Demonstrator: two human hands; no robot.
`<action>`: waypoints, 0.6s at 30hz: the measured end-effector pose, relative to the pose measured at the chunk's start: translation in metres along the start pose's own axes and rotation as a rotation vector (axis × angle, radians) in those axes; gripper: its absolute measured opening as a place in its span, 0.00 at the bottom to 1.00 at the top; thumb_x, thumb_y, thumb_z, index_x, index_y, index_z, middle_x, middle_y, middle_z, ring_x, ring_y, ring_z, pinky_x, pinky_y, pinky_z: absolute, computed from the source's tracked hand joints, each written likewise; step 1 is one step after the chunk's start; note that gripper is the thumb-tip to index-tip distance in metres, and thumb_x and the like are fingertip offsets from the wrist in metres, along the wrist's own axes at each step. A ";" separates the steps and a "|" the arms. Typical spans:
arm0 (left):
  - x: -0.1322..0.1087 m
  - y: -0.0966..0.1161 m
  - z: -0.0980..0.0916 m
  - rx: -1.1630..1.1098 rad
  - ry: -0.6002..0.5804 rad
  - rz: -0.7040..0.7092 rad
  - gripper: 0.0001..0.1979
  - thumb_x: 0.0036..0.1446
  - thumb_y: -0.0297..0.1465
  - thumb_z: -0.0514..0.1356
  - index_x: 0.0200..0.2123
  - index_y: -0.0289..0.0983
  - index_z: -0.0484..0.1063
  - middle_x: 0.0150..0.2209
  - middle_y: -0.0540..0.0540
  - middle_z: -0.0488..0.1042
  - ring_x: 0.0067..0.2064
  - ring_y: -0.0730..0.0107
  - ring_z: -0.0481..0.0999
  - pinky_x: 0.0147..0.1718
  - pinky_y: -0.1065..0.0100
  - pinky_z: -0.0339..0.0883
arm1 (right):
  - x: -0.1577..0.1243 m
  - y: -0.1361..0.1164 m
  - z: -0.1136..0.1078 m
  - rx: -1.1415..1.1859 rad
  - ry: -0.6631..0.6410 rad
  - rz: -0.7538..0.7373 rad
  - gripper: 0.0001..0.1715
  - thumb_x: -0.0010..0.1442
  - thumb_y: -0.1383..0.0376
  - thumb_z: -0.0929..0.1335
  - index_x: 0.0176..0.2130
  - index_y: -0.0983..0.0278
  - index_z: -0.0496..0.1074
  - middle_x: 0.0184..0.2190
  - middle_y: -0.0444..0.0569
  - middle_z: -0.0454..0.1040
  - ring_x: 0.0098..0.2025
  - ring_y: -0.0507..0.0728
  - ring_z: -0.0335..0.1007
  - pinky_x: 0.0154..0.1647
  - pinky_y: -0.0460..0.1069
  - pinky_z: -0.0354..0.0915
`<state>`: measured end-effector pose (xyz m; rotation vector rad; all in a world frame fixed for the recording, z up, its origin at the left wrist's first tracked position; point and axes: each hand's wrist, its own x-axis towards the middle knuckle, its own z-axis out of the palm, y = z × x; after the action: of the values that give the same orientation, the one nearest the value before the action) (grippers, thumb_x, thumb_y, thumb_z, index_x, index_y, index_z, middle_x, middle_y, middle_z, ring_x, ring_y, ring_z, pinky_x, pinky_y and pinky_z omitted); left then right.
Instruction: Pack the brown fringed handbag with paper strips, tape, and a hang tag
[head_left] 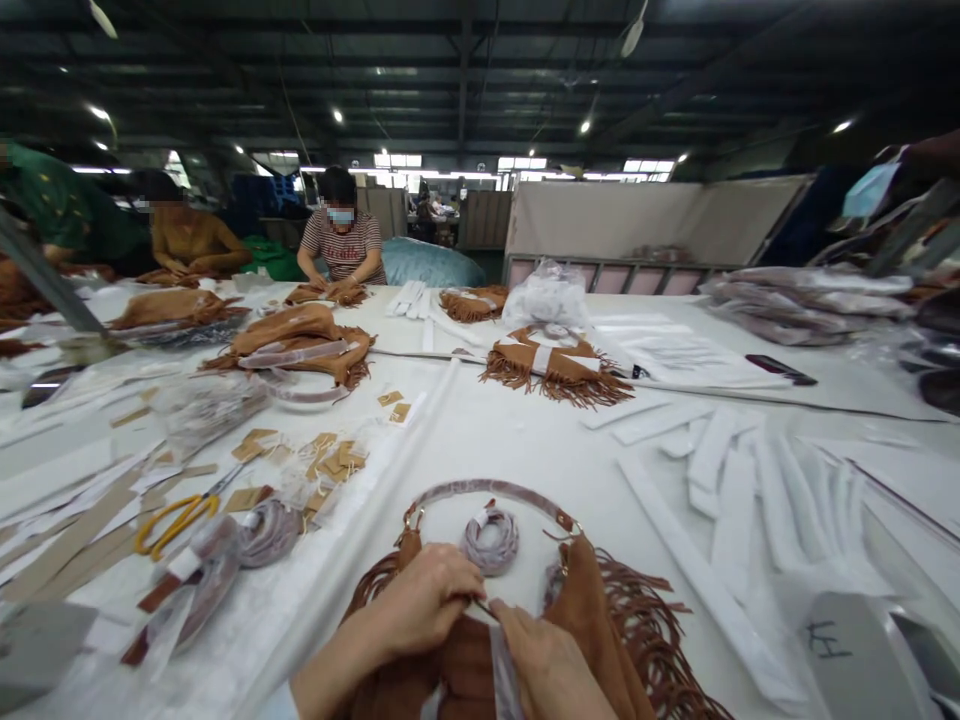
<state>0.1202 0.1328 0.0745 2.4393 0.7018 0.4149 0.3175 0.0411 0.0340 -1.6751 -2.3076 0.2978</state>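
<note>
The brown fringed bag (592,610) lies flat on the white table (510,430), well to the right of the yellow scissors (176,518). Its long axis runs away from the wearer, with the plastic-wrapped handle (487,488) arching at the far end and the fringe trailing off both sides. The left hand (424,600) is curled tight, pinching the bag's top edge. The right hand (547,665) meets it there with fingers together, though I cannot tell whether it grips or only presses.

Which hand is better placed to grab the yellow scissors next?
Left, probably. The left hand grips the fringed bag on the side nearer the yellow scissors. The right hand lies beyond it and would have to cross over.
</note>
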 end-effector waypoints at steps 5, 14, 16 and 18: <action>0.023 -0.038 0.001 0.197 0.001 -0.111 0.33 0.48 0.17 0.52 0.57 0.46 0.64 0.57 0.44 0.63 0.55 0.58 0.63 0.55 0.57 0.59 | -0.016 0.011 -0.019 0.201 0.005 0.255 0.17 0.61 0.73 0.53 0.42 0.62 0.65 0.34 0.50 0.76 0.37 0.57 0.75 0.36 0.49 0.67; 0.064 -0.067 0.009 0.365 -0.152 0.077 0.18 0.56 0.25 0.55 0.47 0.47 0.72 0.58 0.43 0.62 0.57 0.53 0.63 0.55 0.52 0.58 | 0.037 0.018 0.006 -0.203 0.102 0.146 0.27 0.54 0.75 0.64 0.53 0.61 0.64 0.36 0.51 0.74 0.36 0.60 0.73 0.33 0.51 0.67; 0.069 -0.064 0.003 0.303 -0.148 0.147 0.12 0.55 0.31 0.61 0.44 0.44 0.74 0.62 0.44 0.58 0.62 0.49 0.57 0.59 0.50 0.52 | 0.055 0.017 0.005 -0.246 0.089 0.194 0.27 0.51 0.76 0.66 0.51 0.62 0.66 0.35 0.52 0.74 0.36 0.61 0.72 0.31 0.50 0.66; 0.076 -0.061 -0.007 0.176 -0.148 0.174 0.12 0.54 0.38 0.63 0.42 0.42 0.75 0.59 0.44 0.64 0.61 0.50 0.58 0.60 0.53 0.52 | 0.068 0.017 -0.001 -0.116 0.090 0.239 0.21 0.52 0.73 0.67 0.47 0.62 0.67 0.33 0.50 0.74 0.34 0.59 0.72 0.29 0.48 0.63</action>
<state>0.1559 0.2216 0.0540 2.6763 0.4831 0.2433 0.3133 0.1107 0.0364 -1.9829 -2.0976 0.1339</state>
